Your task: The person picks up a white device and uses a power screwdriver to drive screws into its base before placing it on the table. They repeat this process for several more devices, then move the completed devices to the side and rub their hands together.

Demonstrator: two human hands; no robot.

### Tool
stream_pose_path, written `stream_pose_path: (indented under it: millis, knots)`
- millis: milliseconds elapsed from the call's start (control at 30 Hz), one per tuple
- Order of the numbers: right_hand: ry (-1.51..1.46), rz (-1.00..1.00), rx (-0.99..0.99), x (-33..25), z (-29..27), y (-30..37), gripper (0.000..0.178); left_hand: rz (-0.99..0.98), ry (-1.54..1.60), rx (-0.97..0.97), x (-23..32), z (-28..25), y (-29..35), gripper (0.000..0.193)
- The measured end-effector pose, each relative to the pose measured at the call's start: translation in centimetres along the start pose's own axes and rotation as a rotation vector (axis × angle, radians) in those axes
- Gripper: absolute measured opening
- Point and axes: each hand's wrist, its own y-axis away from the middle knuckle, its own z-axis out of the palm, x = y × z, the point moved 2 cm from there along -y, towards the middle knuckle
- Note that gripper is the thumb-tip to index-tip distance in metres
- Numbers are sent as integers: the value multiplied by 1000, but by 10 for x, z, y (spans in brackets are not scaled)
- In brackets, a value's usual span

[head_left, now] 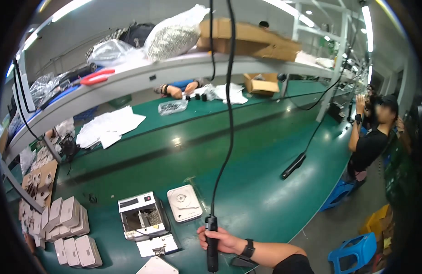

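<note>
My right hand (222, 239) is wrapped round a black electric screwdriver (212, 244), which stands near upright with its cable rising from the top end. Left of it on the green bench lies a white square plastic housing (182, 201) with a round recess. Beside that housing stands a screw feeder (144, 219), a white and black box with many small screws in its tray. Another white housing (158, 266) is cut off by the lower edge, close to the feeder's front. My left hand does not show.
Stacked white housings (76, 228) stand at the left. A second black screwdriver (293, 165) lies at the right on its cable. Papers (109, 127) and a cardboard box (262, 84) lie across the bench, where another person's hands (181, 89) work. A person (377, 132) sits right, near blue stools (353, 253).
</note>
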Motion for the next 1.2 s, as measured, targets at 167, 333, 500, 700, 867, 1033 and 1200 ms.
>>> stream_pose_path:
  millis: [167, 333, 500, 700, 867, 1033, 1200]
  knots:
    - [128, -59, -18, 5, -5, -8, 29, 5, -4, 75, 11, -2, 2, 82]
    - [226, -67, 16, 8, -5, -11, 30, -6, -17, 113, 19, -5, 9, 82]
    - [258, -162, 111, 4, 3, -7, 24, 9, -106, 177, 24, -1, 8, 78]
    - [510, -449, 313, 10, 1, -14, 32, 14, -155, 222, 25, 2, 6, 79]
    - [1103, -599, 535, 31, 2, -24, 55, 114, -138, 250, 34, 5, 10, 77]
    - [1248, -470, 617, 35, 11, -22, 70, 128, -145, 280, 30, -4, 13, 76]
    - [1249, -512, 677, 32, 18, -29, 62, 122, -166, 306, 33, -4, 10, 75]
